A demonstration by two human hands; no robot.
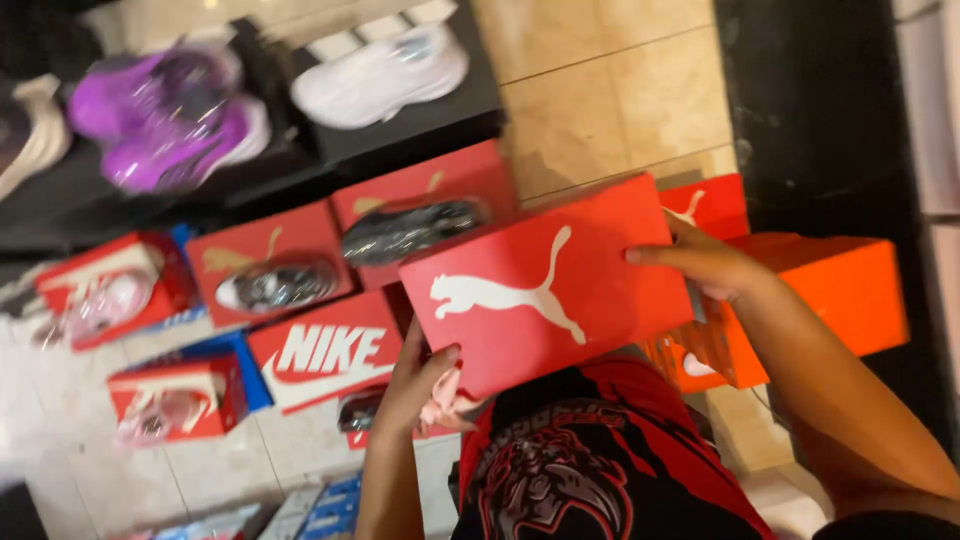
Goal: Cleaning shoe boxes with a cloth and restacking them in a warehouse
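One red shoebox lid (pixel 545 285) bearing a white leaping-cat emblem is held level between two hands, above the person's red-and-black shirt (pixel 590 460). Left hand (pixel 420 385): fingers closed around the lid's near-left corner, thumb on top. Right hand (pixel 705 262): fingers flat along the right edge, thumb over it. Beyond the left fingers, five red boxes (pixel 285 265) lie on the floor, several carrying shoes; beyond the right fingers sit two orange boxes (pixel 850 290). Farther off, a shelf (pixel 420 115) holds one white shoe (pixel 385 72) and purple shoes (pixel 165 115).

The red shoebox lid (pixel 545 285) is showing matt, smooth cardboard; the beige floor tiles (pixel 600 90) are looking polished; the purple shoes (pixel 165 120) are gleaming glossy.
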